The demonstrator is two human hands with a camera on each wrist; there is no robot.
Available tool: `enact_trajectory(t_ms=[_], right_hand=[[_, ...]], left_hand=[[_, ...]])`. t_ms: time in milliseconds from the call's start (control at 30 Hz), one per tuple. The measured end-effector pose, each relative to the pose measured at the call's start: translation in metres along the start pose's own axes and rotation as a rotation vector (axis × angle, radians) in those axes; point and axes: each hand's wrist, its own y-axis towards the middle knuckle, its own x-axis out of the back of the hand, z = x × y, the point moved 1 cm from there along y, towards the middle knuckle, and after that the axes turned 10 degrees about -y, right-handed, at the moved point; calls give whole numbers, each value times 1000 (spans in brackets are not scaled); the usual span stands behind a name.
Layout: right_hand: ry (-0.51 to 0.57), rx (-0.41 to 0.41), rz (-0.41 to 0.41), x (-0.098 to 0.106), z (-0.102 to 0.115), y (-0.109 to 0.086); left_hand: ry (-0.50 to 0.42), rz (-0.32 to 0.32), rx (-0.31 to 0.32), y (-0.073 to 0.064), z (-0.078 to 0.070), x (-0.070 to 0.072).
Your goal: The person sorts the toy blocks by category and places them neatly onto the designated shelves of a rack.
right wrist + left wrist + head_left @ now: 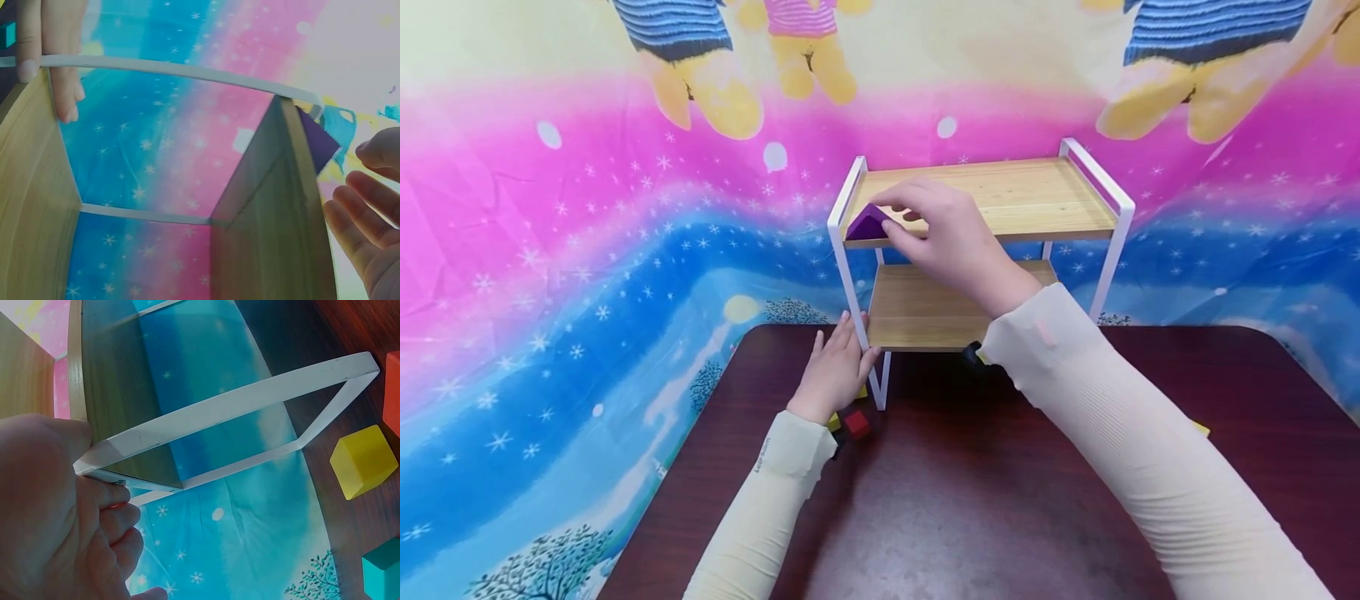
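A two-tier shelf with wooden boards [1030, 196] and white metal side frames [847, 287] stands on the dark table. On the left end of its top board sits a purple triangular block [867, 225], point up. My right hand [951, 233] is beside this block, thumb and fingers spread; in the right wrist view a gap shows between the fingertips [362, 150] and the purple block [319, 144]. Lower down, my left hand [835, 371] holds the shelf's left side frame near the lower board, thumb on one side and fingers on the other.
Beside the shelf's left leg lie a red block [857, 425] and yellow blocks [833, 422]. The left wrist view also has a teal block [382, 569]. Part of a yellow piece [1201, 428] shows past the right sleeve. A patterned cloth [587, 275] hangs behind the table.
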Motion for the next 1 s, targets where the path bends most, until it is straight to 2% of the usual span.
enact_trajectory(t_ms=[400,667,1000], right_hand=[[13,39,-104,13,3,-25],[-15,11,-125,18,-2,-50],[-15,2,-117,18,-3,-67]], left_hand=[[-19,0,9,0,0,1],[-9,-10,3,-1,-1,0],[-12,-18,-7,0,1,-1]])
